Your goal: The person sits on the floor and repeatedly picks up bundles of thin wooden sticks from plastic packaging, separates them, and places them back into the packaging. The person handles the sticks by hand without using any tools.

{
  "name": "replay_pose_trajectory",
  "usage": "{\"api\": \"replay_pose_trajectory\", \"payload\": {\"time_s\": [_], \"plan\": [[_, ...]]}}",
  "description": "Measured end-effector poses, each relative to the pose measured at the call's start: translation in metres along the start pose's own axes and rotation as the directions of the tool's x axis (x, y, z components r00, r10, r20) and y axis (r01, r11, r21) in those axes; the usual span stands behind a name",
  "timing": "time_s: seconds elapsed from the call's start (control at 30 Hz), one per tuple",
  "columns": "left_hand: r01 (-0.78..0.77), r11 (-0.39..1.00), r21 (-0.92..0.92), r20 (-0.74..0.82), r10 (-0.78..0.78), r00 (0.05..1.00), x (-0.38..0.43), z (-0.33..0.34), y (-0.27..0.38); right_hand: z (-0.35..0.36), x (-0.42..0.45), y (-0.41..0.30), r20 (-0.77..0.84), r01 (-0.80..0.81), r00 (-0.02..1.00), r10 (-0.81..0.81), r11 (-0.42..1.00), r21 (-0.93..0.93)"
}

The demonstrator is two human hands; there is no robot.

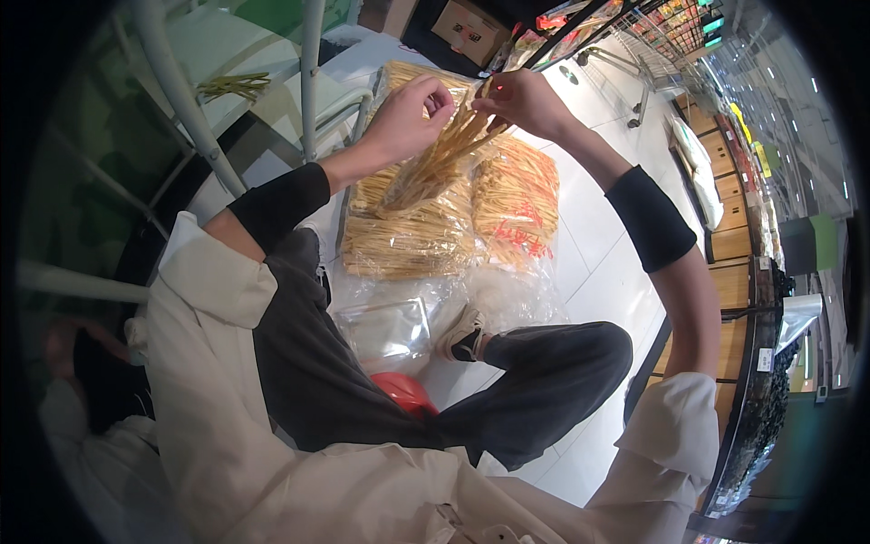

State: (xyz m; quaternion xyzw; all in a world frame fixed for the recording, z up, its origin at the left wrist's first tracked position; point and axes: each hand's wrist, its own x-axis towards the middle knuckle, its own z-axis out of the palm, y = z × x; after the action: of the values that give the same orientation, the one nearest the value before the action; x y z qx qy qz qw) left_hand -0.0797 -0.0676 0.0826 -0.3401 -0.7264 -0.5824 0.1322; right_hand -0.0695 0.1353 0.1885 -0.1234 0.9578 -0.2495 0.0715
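Observation:
My right hand (523, 105) pinches pale yellow dried sticks, which look like dried tofu skin, above a clear plastic bag. That small bag (425, 180) is partly filled with such sticks (469, 129), whose ends stick out of its mouth. It leans on larger plastic packs. My left hand (414, 119) is curled beside the bag's mouth; whether its fingertips grip the film cannot be made out. Below lie a large pack of sticks (408, 245) on the left and another pack (515, 197) with red writing on the right.
Flat clear plastic bags (384, 326) lie between my legs, near a red object (404, 393). A white metal frame (309, 81) stands at left, with loose sticks (234, 86) beyond it. A cardboard box (469, 30), a shopping cart (632, 61) and wooden shelving (731, 285) surround the tiled floor.

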Motion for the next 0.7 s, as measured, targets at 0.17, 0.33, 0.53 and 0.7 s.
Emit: {"api": "replay_pose_trajectory", "payload": {"time_s": [0.17, 0.33, 0.53, 0.7], "plan": [[-0.031, 0.999, 0.033, 0.018, 0.030, 0.999, 0.001, 0.004, 0.005, 0.003, 0.002, 0.013, -0.026, -0.052, 0.998, 0.050, 0.995, -0.084], [-0.043, 0.997, 0.058, 0.010, 0.042, 0.999, -0.001, 0.002, 0.003, 0.002, 0.006, 0.002, 0.111, -0.136, 0.985, 0.132, 0.991, 0.022], [-0.035, 0.999, 0.020, -0.014, 0.036, 0.999, -0.002, 0.006, 0.002, 0.007, 0.003, 0.014, 0.076, 0.088, 0.995, -0.071, 0.967, -0.241], [-0.066, 0.997, 0.031, 0.031, 0.065, 0.997, -0.003, 0.007, 0.005, 0.019, 0.011, 0.017, 0.267, -0.252, 0.937, 0.225, 0.965, 0.075]]}}
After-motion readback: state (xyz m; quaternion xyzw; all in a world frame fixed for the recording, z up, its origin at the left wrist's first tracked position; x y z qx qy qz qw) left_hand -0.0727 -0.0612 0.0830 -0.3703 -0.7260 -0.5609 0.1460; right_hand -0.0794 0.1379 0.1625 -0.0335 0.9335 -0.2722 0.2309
